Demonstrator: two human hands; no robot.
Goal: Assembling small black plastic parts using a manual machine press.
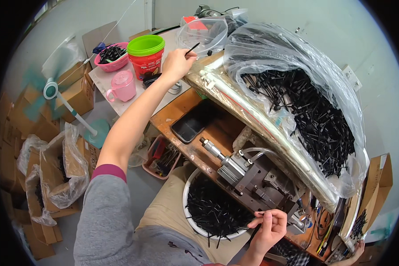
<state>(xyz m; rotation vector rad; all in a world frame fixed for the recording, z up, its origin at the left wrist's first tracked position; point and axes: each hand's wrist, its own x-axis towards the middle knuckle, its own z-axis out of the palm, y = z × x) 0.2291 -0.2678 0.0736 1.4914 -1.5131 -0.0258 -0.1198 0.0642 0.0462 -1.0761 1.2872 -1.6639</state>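
Observation:
My left hand (178, 65) is reached out over the white side table, its fingers closed on a thin black rod-like part (192, 48). Close by are a red tub with a green rim (146, 57) and a clear plastic bag (202, 33). My right hand (269, 230) is pinched beside the metal fixture (261, 188); a small, thin piece shows at its fingertips, too small to name. Below that hand, a white round tub (186, 208) full of black parts rests at my lap. A large clear bag (351, 111) heaped with similar black parts lies on the raised shelf.
A phone (193, 122) lies on the wooden bench. A pink cup (122, 85) and pink bowl (113, 66) stand on the side table. Left are a fan (51, 90) and cardboard boxes (77, 95). Another person's hand (357, 253) shows at lower right.

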